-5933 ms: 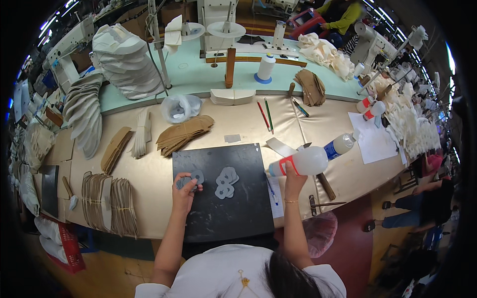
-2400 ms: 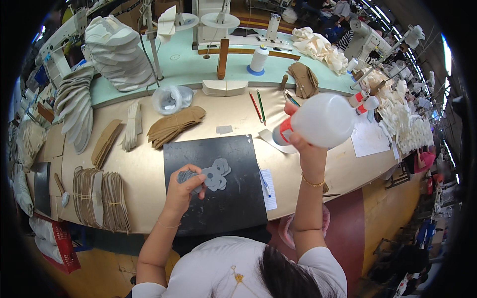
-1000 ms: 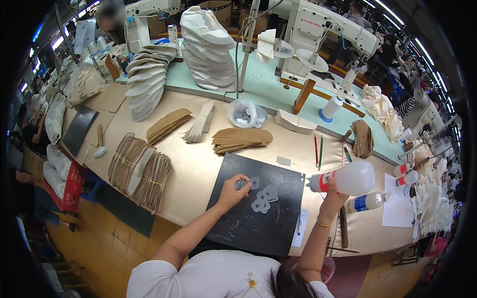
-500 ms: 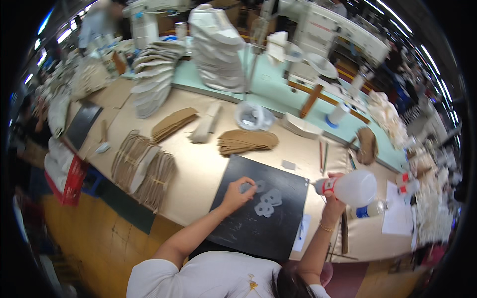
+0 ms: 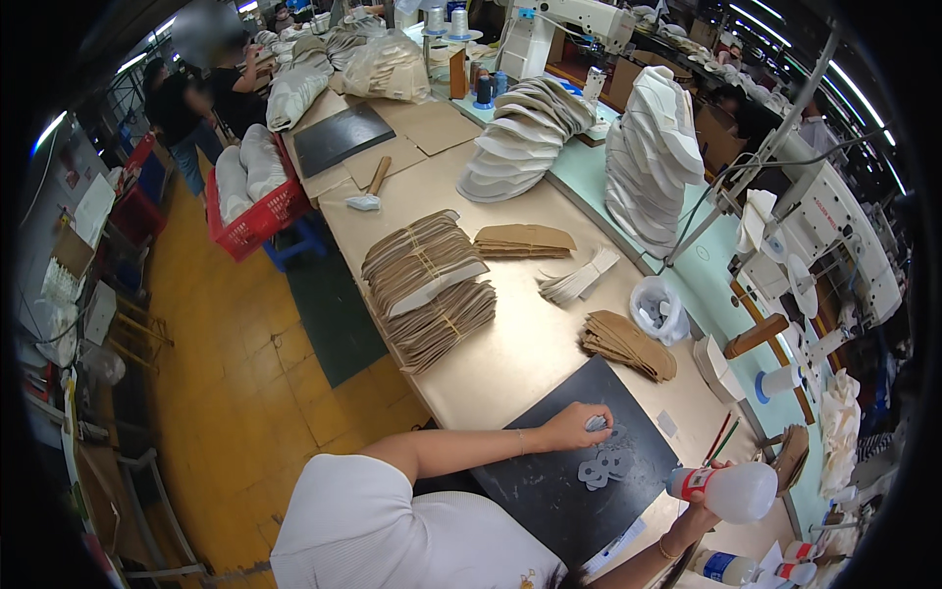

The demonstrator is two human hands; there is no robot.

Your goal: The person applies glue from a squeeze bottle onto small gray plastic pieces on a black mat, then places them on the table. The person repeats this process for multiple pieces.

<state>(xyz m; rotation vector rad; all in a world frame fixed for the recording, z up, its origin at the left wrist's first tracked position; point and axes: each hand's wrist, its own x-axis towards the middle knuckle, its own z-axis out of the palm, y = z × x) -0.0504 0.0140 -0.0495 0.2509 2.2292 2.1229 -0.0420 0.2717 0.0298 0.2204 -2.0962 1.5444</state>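
Table (image 5: 530,339): tan, partly shiny top
Black board (image 5: 559,503): flat on the table, bearing overlapping gray pieces (image 5: 608,463)
Brown bundles (image 5: 427,267): banded, by the table's edge
Middle: brown stacks (image 5: 628,346), white strips (image 5: 581,277), plastic bag (image 5: 672,326)
Far end: wooden-handled tool (image 5: 379,179) near a dark sheet (image 5: 343,135)
Pencils (image 5: 727,441): red and green, side by side

Cannot count the held grey pieces (image 5: 596,424) — mostly covered by the left hand (image 5: 571,429). Cannot follow the right forearm (image 5: 655,562) past the lower edge. Cannot make out a co-worker's head (image 5: 208,35) — blurred, upper left.
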